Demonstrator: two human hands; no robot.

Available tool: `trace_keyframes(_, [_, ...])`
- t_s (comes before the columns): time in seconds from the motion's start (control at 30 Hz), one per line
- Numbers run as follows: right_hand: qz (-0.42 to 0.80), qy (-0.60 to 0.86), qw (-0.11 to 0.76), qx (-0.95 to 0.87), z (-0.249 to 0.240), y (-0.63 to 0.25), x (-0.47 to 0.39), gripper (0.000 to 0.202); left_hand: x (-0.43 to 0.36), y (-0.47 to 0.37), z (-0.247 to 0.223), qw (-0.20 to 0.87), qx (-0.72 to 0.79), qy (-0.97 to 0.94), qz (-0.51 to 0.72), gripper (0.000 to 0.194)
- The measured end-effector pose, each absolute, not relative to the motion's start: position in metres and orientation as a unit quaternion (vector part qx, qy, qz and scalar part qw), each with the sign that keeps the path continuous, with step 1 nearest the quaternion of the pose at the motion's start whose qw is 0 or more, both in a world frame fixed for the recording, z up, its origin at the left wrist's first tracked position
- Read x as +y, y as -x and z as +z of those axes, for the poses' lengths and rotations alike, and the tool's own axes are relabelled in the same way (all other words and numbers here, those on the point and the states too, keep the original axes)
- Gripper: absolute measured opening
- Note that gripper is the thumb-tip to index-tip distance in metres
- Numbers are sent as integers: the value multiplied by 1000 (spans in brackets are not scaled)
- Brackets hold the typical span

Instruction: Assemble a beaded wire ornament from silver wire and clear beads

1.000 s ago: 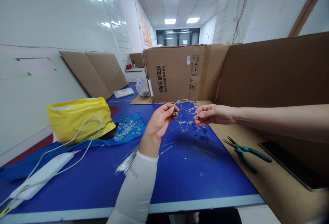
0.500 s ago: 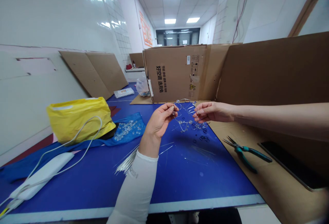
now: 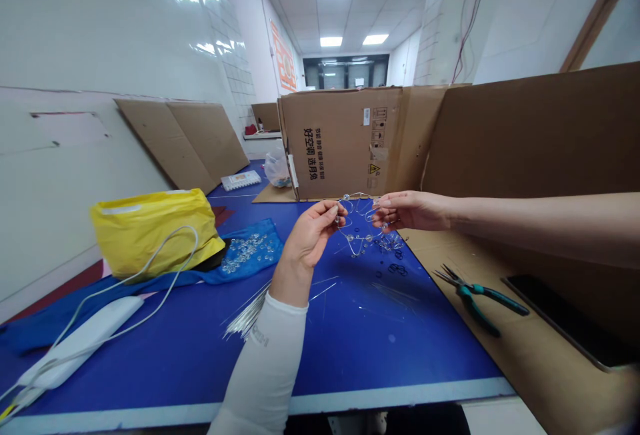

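Above the blue table (image 3: 350, 348), a ring of thin bent wire with clear beads (image 3: 355, 246) hangs between my hands. My left hand (image 3: 314, 230) pinches its left side between thumb and fingers. At its right side my right hand (image 3: 407, 211) is closed on the wire near a bead, fingers bent. Below and behind the ring lie small dark rings (image 3: 397, 268) and some clear beads. A bundle of straight wires (image 3: 246, 315) lies beside my left forearm, partly hidden by the sleeve. More clear beads (image 3: 247, 252) rest on a blue cloth to the left.
Pliers with green handles (image 3: 483, 295) and a dark phone (image 3: 570, 322) lie on cardboard at the right. A yellow bag (image 3: 157, 232) and a white power strip (image 3: 85, 338) with a cable are at the left. A tall cardboard box (image 3: 345, 145) stands behind the hands.
My right hand has risen slightly and shifted a little to the left along the ring's right side. My left hand keeps its place and its pinch.
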State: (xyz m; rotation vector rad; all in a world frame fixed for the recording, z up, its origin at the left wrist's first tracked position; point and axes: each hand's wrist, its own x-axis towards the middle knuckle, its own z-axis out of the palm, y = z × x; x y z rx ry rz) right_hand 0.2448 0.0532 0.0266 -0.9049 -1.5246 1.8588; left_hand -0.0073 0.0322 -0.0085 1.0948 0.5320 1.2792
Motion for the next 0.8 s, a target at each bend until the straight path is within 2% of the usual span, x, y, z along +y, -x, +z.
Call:
trace_keyframes(0.27, [690, 337, 292, -570, 27, -243, 63, 12, 31, 7, -7, 637, 231, -479, 558, 7])
trace_keyframes(0.8, [656, 353, 296, -597, 32, -238, 67, 25, 31, 7, -8, 638, 229, -478, 559, 9])
